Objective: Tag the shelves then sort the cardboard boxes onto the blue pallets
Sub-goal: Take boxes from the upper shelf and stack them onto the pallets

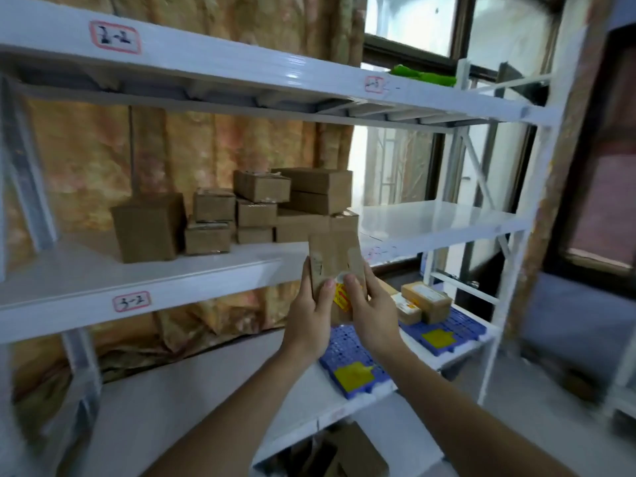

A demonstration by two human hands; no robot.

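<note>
Cardboard box point(333, 259), flat and upright with a yellow label low on its face, is clamped between both hands in front of the middle shelf point(144, 273). Left hand point(308, 316) grips its left edge, thumb across the front; right hand point(373, 313) grips the right. Behind it, more boxes point(258, 204) are stacked on that shelf. Below, two blue pallets point(347, 356) lie on the lower shelf; the farther one carries small boxes point(425, 301).
</note>
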